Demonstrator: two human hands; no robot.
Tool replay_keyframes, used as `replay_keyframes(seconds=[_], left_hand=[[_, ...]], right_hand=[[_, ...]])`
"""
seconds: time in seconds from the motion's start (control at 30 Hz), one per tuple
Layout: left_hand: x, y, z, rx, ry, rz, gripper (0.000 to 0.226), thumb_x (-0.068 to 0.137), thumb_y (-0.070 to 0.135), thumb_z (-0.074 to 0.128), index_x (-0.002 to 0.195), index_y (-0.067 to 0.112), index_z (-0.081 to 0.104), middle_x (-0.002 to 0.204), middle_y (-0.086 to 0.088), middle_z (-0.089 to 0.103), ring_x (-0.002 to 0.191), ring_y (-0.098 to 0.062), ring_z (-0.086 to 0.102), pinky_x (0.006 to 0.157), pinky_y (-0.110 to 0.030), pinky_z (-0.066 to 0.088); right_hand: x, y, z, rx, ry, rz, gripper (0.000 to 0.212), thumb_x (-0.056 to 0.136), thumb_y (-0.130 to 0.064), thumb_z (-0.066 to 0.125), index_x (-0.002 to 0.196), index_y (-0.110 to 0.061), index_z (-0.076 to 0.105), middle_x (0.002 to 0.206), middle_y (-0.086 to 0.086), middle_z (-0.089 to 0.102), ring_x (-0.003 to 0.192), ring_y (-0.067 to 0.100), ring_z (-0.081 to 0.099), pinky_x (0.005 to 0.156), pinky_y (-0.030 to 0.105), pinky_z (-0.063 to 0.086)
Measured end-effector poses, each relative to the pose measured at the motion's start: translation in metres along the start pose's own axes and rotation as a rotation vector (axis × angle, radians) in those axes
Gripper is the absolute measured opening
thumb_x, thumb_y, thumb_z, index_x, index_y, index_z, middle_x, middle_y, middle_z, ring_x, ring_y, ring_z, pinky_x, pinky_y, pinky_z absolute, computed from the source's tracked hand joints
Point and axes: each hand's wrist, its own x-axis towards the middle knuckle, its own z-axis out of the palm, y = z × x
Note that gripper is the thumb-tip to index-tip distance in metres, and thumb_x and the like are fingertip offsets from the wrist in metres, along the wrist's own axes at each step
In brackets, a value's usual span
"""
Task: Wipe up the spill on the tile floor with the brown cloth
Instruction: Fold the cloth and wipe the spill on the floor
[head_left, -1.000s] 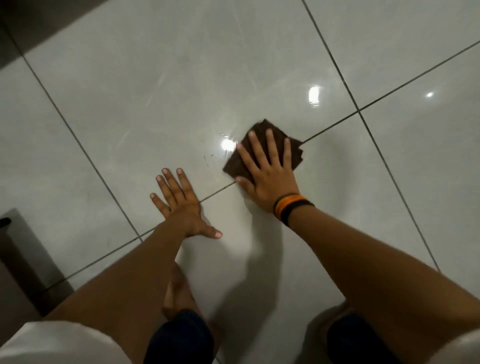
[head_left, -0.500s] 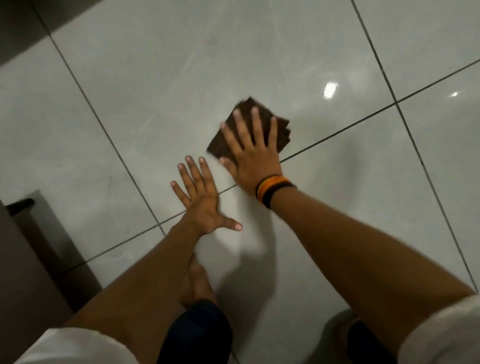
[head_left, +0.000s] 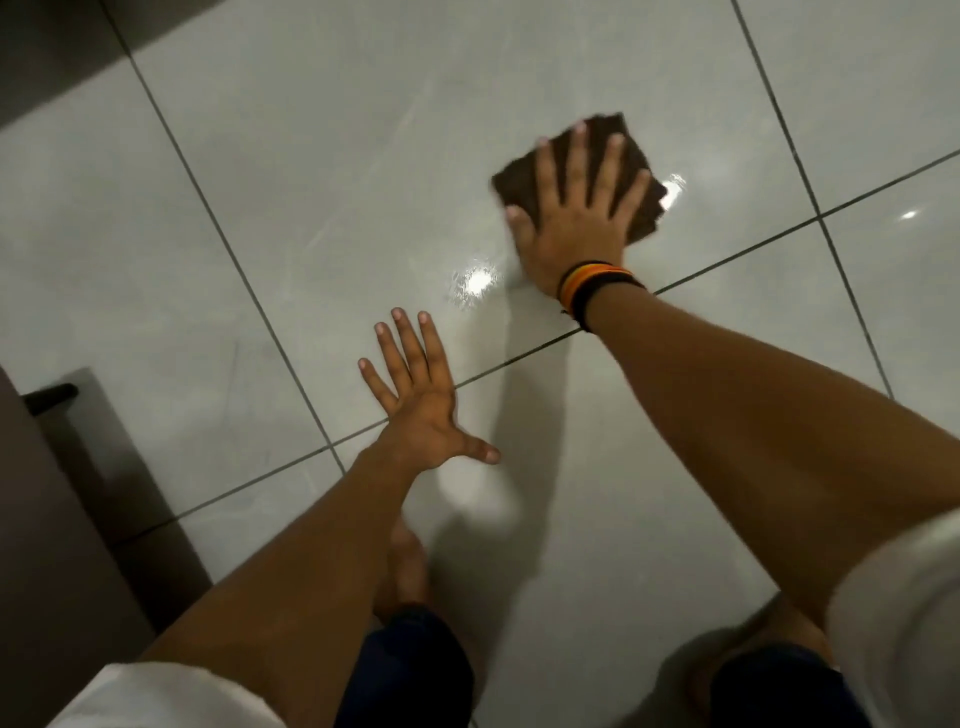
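While your right hand (head_left: 576, 218) lies flat, fingers spread, pressing the brown cloth (head_left: 644, 208) to the tile floor (head_left: 311, 156), the wet glint (head_left: 475, 283) sits just left of it toward you, nearer than your splayed, empty left hand (head_left: 421, 405).

Right hand (head_left: 576, 228) sweeping the brown cloth (head_left: 641, 182) away from the left hand (head_left: 421, 400), now well clear of the grout line it straddled a second ago, cloth blurred (fast stroke), wet glint (head_left: 475, 283) newly exposed behind it
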Motion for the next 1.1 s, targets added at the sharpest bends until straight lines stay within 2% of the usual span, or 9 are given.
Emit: replay_keyframes(seconds=[0.17, 0.27, 0.43, 0.5, 0.57, 0.7, 0.83, 1.0, 1.1], left_hand=[[0.002, 0.001, -0.001, 0.039, -0.022, -0.025, 0.184, 0.036, 0.084, 0.083, 0.153, 0.010, -0.039, 0.155, -0.020, -0.053, 0.142, -0.044, -0.050, 0.110, -0.071, -0.028], [0.002, 0.001, -0.002, 0.018, -0.027, -0.037, 0.185, 0.035, 0.083, 0.084, 0.153, 0.012, -0.040, 0.154, -0.018, -0.054, 0.141, -0.043, -0.051, 0.108, -0.069, -0.031], [-0.001, 0.004, -0.004, 0.017, -0.039, -0.034, 0.186, 0.037, 0.078, 0.089, 0.150, 0.014, -0.044, 0.152, -0.017, -0.058, 0.139, -0.041, -0.054, 0.100, -0.060, -0.040], [-0.001, 0.003, -0.003, 0.019, -0.042, -0.035, 0.186, 0.037, 0.078, 0.089, 0.151, 0.013, -0.043, 0.153, -0.018, -0.056, 0.140, -0.043, -0.053, 0.104, -0.065, -0.036], [-0.001, 0.004, -0.003, 0.024, -0.047, -0.040, 0.186, 0.036, 0.078, 0.088, 0.151, 0.012, -0.043, 0.153, -0.018, -0.056, 0.140, -0.044, -0.052, 0.107, -0.069, -0.032], [-0.001, 0.007, -0.005, 0.023, -0.057, -0.039, 0.187, 0.036, 0.079, 0.088, 0.151, 0.012, -0.043, 0.153, -0.019, -0.055, 0.141, -0.044, -0.052, 0.106, -0.068, -0.032], [0.000, 0.007, -0.007, 0.019, -0.064, -0.047, 0.187, 0.035, 0.081, 0.086, 0.150, 0.013, -0.044, 0.153, -0.017, -0.056, 0.140, -0.043, -0.053, 0.103, -0.065, -0.036], [0.003, 0.007, -0.006, 0.030, -0.045, -0.044, 0.186, 0.035, 0.083, 0.085, 0.149, 0.014, -0.046, 0.152, -0.016, -0.058, 0.140, -0.042, -0.054, 0.099, -0.059, -0.040], [0.009, 0.014, -0.015, 0.038, -0.032, -0.018, 0.187, 0.033, 0.086, 0.082, 0.151, 0.013, -0.043, 0.148, -0.014, -0.061, 0.141, -0.043, -0.052, 0.105, -0.067, -0.034]], right_hand=[[-0.077, -0.024, 0.023, -0.096, -0.101, -0.614, 0.069, 0.103, -0.058, 0.031, 0.164, -0.029, 0.019, 0.174, 0.010, 0.013, 0.159, 0.044, 0.008, 0.123, 0.071, 0.008], [-0.142, 0.030, 0.029, -0.070, -0.213, -0.751, 0.061, 0.106, -0.051, 0.033, 0.163, -0.031, 0.024, 0.173, 0.003, 0.020, 0.160, 0.036, 0.011, 0.126, 0.064, 0.011], [-0.195, 0.070, -0.022, 0.530, -0.511, -0.371, 0.046, 0.109, -0.043, 0.037, 0.145, -0.024, 0.057, 0.154, -0.007, 0.050, 0.152, 0.009, 0.030, 0.130, 0.040, 0.018], [-0.177, 0.072, -0.047, 0.769, -0.542, -0.158, 0.043, 0.106, -0.051, 0.042, 0.117, -0.023, 0.073, 0.117, 0.001, 0.077, 0.111, 0.011, 0.069, 0.103, 0.039, 0.052], [-0.147, 0.090, -0.065, 0.823, -0.435, -0.045, 0.036, 0.103, -0.049, 0.052, 0.102, -0.020, 0.073, 0.089, -0.003, 0.076, 0.080, 0.009, 0.070, 0.078, 0.037, 0.055], [-0.124, 0.117, -0.056, 0.569, 0.098, 0.226, 0.048, 0.104, -0.049, 0.047, 0.142, -0.021, 0.056, 0.141, 0.006, 0.064, 0.127, 0.024, 0.061, 0.110, 0.049, 0.049], [-0.152, 0.062, 0.009, 0.136, -0.136, 0.005, 0.086, 0.099, -0.068, 0.031, 0.164, -0.013, 0.017, 0.172, 0.020, 0.008, 0.160, 0.039, 0.004, 0.126, 0.066, 0.002], [-0.093, 0.008, 0.022, 0.075, -0.023, 0.103, 0.089, 0.099, -0.069, 0.027, 0.165, -0.013, 0.010, 0.172, 0.023, 0.002, 0.159, 0.043, -0.001, 0.123, 0.071, -0.001], [-0.092, -0.004, 0.022, -0.001, 0.004, -0.289, 0.084, 0.099, -0.065, 0.037, 0.164, -0.015, 0.018, 0.172, 0.019, 0.009, 0.160, 0.040, 0.005, 0.125, 0.066, -0.002]])
